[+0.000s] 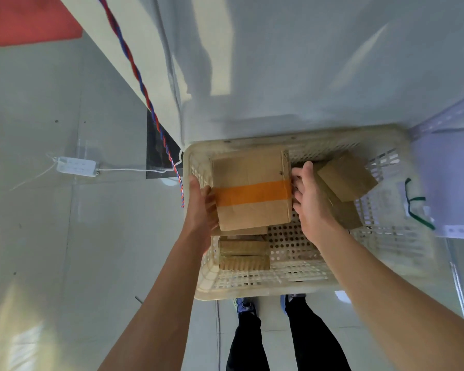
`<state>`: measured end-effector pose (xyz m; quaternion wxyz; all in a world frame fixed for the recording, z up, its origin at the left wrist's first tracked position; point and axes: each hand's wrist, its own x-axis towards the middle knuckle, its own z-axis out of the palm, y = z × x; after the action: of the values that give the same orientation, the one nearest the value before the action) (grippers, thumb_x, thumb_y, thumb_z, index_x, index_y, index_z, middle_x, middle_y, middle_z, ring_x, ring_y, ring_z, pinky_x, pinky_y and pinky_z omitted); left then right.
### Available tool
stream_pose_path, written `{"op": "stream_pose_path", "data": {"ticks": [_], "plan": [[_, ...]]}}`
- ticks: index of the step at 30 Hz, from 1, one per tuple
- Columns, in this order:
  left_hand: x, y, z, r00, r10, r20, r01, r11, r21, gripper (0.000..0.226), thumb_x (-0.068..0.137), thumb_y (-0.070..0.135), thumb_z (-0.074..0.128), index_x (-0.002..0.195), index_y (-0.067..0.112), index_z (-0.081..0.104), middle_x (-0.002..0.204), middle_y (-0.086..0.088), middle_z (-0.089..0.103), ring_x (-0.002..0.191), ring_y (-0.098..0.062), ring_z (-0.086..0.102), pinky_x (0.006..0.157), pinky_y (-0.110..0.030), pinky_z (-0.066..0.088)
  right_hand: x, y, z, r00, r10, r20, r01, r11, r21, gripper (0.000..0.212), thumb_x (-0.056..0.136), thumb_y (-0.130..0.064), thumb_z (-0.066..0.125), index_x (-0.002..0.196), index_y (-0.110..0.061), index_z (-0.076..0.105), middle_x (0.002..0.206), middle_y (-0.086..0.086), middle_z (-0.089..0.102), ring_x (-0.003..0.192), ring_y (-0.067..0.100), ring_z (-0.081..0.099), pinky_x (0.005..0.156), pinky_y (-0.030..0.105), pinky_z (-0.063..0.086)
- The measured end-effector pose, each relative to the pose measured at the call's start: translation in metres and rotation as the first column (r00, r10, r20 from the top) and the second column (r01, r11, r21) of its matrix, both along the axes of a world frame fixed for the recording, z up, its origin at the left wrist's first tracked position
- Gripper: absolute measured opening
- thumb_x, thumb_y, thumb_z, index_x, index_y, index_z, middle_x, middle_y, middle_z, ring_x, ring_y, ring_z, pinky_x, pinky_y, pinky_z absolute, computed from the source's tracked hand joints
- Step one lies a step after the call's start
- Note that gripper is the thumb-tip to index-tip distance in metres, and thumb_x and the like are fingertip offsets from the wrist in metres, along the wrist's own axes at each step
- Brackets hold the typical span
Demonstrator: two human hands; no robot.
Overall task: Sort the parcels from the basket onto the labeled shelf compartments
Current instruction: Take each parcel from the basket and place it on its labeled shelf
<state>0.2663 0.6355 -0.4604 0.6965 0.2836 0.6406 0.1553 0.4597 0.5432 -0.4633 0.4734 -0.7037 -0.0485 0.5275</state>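
Two hands clasp a large parcel [252, 188], a cardboard box banded with orange tape, from opposite sides inside the cream plastic basket [252, 291]. The left hand [202, 207] lies against the box's left side, its fingers [209, 195] bent onto the edge beside the tape and the thumb raised along the basket wall. The right hand [310, 202] meets the right side, its fingers curled against that edge.

The box sits in the far left part of the basket; whether it is lifted off the basket floor cannot be told. A small tilted parcel [346, 178] lies just right of the right hand, on top of another brown box [344, 214]. A low stack of parcels [243, 253] rests in the near left corner, partly under the large one.

On the pale floor to the left lies a white power strip [77, 166], and a twisted red and blue cord [142, 84] runs past it. A perforated metal shelf upright [439, 121] shows at the right edge.
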Motion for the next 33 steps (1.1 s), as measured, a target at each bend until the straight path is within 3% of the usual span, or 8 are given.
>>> {"op": "stream_pose_path", "data": {"ticks": [3,5,7,9,15,25,29,33], "plan": [[0.002,-0.009,0.032,0.995,-0.065,0.070,0.062,0.997,0.036,0.096,0.093,0.088,0.017,0.160,0.024,0.044,0.151,-0.004,0.058,0.137,-0.025,0.055,0.121,-0.056,0.038,0.001,-0.011,0.042,1.000,-0.003,0.017,0.003,0.999,0.034,0.103,0.076,-0.099,0.034,0.152,-0.030,0.045,0.153,0.000,0.054,0.143,0.025,0.047,0.121,0.060,0.030],[0.005,-0.013,0.055,0.990,-0.101,0.100,0.096,0.994,0.050,0.100,0.090,0.090,0.014,0.161,0.025,0.042,0.152,-0.004,0.058,0.140,-0.025,0.053,0.121,-0.056,0.036,0.005,-0.020,0.066,1.000,-0.016,0.023,0.014,0.998,0.067,0.104,0.066,-0.105,0.038,0.147,-0.041,0.051,0.155,0.000,0.052,0.146,0.029,0.044,0.121,0.065,0.027],[0.006,-0.017,0.080,0.984,-0.116,0.133,0.106,0.991,0.079,0.102,0.089,0.091,0.014,0.160,0.024,0.044,0.151,-0.003,0.059,0.141,-0.023,0.053,0.122,-0.055,0.034,0.011,-0.023,0.092,0.998,-0.054,0.043,0.050,0.994,0.093,0.080,0.078,-0.097,0.036,0.128,-0.043,0.065,0.138,0.001,0.066,0.132,0.028,0.057,0.119,0.063,0.033],[0.008,-0.022,0.106,0.980,-0.115,0.165,0.098,0.989,0.110,0.099,0.089,0.091,0.016,0.156,0.026,0.050,0.147,0.001,0.063,0.139,-0.019,0.055,0.123,-0.052,0.034,0.015,-0.025,0.117,0.992,-0.115,0.060,0.107,0.986,0.127,0.071,0.091,-0.084,0.030,0.124,-0.035,0.068,0.122,0.000,0.073,0.119,0.023,0.064,0.116,0.058,0.039],[0.014,-0.033,0.171,0.981,-0.080,0.176,0.040,0.975,0.217,0.072,0.098,0.081,0.021,0.131,0.036,0.067,0.138,0.007,0.070,0.136,-0.013,0.057,0.114,-0.041,0.037,0.019,-0.037,0.184,0.985,-0.163,0.057,0.147,0.965,0.218,0.076,0.098,-0.078,0.022,0.133,-0.028,0.067,0.127,0.001,0.074,0.128,0.023,0.062,0.116,0.048,0.040],[0.013,-0.051,0.230,0.964,-0.041,0.264,-0.036,0.960,0.278,0.076,0.094,0.078,0.033,0.133,0.021,0.067,0.128,0.001,0.074,0.123,-0.017,0.066,0.114,-0.047,0.046,0.016,-0.057,0.236,0.957,-0.280,0.076,0.251,0.929,0.271,0.078,0.093,-0.077,0.027,0.125,-0.022,0.071,0.119,0.006,0.077,0.116,0.025,0.067,0.097,0.045,0.051],[0.011,-0.053,0.234,0.961,-0.026,0.274,-0.048,0.965,0.258,0.070,0.103,0.069,0.035,0.130,0.014,0.067,0.116,0.001,0.078,0.120,-0.022,0.068,0.107,-0.044,0.049,0.017,-0.060,0.242,0.955,-0.295,0.042,0.272,0.920,0.284,0.071,0.101,-0.071,0.029,0.122,-0.017,0.071,0.116,0.007,0.078,0.118,0.028,0.068,0.109,0.056,0.048],[0.012,-0.051,0.235,0.957,-0.038,0.289,-0.042,0.963,0.265,0.071,0.104,0.068,0.034,0.133,0.010,0.062,0.125,-0.010,0.073,0.114,-0.023,0.068,0.094,-0.041,0.053,0.018,-0.061,0.247,0.956,-0.291,0.018,0.273,0.916,0.294,0.070,0.103,-0.068,0.030,0.119,-0.014,0.071,0.111,0.008,0.080,0.116,0.030,0.071,0.109,0.057,0.048]]}}
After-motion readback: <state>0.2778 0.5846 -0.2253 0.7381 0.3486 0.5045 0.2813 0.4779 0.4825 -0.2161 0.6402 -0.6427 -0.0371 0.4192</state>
